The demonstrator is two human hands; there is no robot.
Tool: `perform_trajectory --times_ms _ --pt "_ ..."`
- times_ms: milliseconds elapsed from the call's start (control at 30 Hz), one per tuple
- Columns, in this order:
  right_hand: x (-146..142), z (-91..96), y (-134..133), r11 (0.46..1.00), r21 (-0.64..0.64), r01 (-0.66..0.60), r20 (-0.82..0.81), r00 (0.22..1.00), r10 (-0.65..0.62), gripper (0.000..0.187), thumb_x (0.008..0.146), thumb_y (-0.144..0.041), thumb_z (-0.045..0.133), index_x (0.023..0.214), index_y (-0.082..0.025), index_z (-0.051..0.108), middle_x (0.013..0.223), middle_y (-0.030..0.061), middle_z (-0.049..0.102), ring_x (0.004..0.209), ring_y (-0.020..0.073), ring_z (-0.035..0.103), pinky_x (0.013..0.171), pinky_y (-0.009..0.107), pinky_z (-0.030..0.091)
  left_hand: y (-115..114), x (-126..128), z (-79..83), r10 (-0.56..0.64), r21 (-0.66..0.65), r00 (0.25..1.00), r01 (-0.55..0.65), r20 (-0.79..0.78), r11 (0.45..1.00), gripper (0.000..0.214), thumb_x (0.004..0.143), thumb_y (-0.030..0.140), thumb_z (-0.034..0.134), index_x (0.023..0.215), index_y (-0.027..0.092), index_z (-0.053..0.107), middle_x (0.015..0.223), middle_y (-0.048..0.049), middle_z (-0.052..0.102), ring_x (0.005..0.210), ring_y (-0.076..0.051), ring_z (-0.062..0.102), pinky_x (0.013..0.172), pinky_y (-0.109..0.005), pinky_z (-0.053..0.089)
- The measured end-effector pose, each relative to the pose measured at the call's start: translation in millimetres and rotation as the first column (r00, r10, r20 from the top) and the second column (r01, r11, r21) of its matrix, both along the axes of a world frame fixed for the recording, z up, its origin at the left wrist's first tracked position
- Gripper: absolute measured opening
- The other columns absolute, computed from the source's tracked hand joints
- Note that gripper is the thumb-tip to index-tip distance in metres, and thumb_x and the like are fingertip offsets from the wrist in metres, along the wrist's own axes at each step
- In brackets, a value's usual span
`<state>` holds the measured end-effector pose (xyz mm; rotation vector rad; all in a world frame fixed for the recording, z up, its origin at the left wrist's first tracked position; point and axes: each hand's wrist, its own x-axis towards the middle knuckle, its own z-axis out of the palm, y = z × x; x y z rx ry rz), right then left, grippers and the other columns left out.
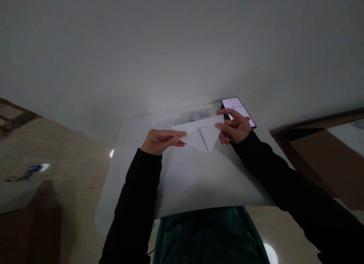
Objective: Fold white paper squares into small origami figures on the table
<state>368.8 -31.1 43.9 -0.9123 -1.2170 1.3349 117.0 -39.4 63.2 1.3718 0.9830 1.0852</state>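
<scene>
A sheet of white paper (209,135), folded to a point at its lower edge, is held up above the table between both hands. My left hand (163,141) pinches its left corner between thumb and fingers. On the other side, my right hand (234,127) grips the right end, thumb in front and some fingers behind. Two folded flaps meet near the lower point, with a narrow gap between them. The back of the folded paper is hidden.
White paper sheets (176,173) lie on the left part of the white table (227,184). A phone (240,108) showing a timer rests at the back right, beside my right hand. A clear plastic item (200,114) lies behind the paper, against the wall (170,52). Cardboard (330,158) stands at the right.
</scene>
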Motion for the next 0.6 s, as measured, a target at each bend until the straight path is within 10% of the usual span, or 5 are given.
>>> perform_trajectory --times_ms 333,600 --pt "-4 3.9 -4 0.986 0.150 0.073 0.055 0.995 -0.082 0.041 0.071 -0.037 0.071 0.103 -0.024 0.050 0.052 -0.0063 0.062 0.034 0.0141 0.055 0.031 0.025 0.041 8 3 -3.8 0.229 0.115 0.970 -0.219 -0.081 0.969 0.014 0.059 0.023 0.081 0.069 0.015 0.073 0.064 -0.0037 0.071 0.051 -0.014 0.066 0.055 -0.025 0.061" --pt "-6 6.7 -8 0.979 0.156 0.131 0.101 0.984 -0.147 0.039 0.073 -0.036 0.071 0.092 -0.027 0.038 0.052 -0.0103 0.056 0.035 0.0122 0.055 0.032 0.024 0.043 16 11 -16.2 0.192 0.108 0.981 -0.193 0.022 0.975 0.034 0.058 0.025 0.081 0.063 0.017 0.048 0.055 0.0068 0.055 0.044 -0.006 0.056 0.045 -0.018 0.055"
